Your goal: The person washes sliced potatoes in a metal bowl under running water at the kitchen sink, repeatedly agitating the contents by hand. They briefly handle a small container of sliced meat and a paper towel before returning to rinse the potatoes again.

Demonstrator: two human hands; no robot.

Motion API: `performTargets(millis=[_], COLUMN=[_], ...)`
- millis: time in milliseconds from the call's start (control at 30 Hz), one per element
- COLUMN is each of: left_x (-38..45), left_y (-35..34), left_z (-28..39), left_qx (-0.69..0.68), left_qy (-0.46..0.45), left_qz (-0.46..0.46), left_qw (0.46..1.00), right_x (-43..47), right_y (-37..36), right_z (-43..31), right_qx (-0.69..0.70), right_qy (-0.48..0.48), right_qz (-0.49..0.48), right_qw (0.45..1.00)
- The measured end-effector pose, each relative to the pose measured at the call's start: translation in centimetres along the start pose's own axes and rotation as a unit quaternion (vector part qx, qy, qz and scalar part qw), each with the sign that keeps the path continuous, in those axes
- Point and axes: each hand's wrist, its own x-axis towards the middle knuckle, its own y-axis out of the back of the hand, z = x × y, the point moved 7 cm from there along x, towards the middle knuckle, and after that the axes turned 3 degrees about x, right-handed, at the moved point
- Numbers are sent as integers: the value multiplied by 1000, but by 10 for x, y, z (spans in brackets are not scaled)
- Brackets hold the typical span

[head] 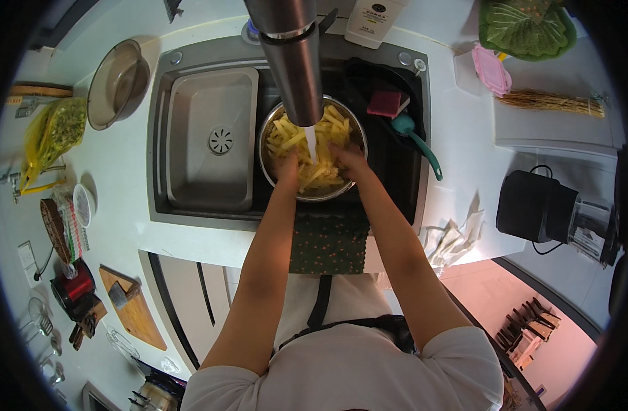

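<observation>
Cut potato sticks [321,177] fill a round metal bowl [365,134] in the sink's dark right-hand part. A stream of water [310,144] runs from the metal faucet [296,77] onto the sticks. My left hand [287,168] reaches in over the bowl's left side, its fingers among the sticks. On the right side my right hand [348,159] is also in the bowl, fingertips partly buried. Whether either hand grips any sticks is hidden by the sticks and the blur.
Left of the bowl sits a grey drain basin [211,180]. A dark pan [360,77] holds a red sponge [384,104] and a teal-handled brush [421,146]. A dark green cloth [329,246] hangs over the front edge. A cleaver [120,294] lies on a wooden cutting board [139,323].
</observation>
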Motion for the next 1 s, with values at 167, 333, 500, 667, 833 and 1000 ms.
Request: performTargets(millis=[167,333,500,667,833,1000], left_x=[-8,19,30,-10,-31,-19], left_y=[-34,-27,-26,-31,-32,-20], left_z=[3,-18,-10,50,56,49], left_qx=[-46,10,32,89,69,251], left_qy=[18,59,-84,-269,-135,-144], left_qz=[-124,-132,-124,-107,-147,-69], left_qw=[991,989,988,953,978,955], right_x=[9,-28,-38,-45,-19,-15], right_y=[-20,-32,-42,-50,-36,-20], right_z=[13,-4,-16,-59,-60,-50], right_qx=[62,79,40,-112,-236,-164], right_qy=[-45,-87,7,120,107,114], right_qz=[-39,-49,-65,-31,34,47], right_qw=[996,992,997,986,965,979])
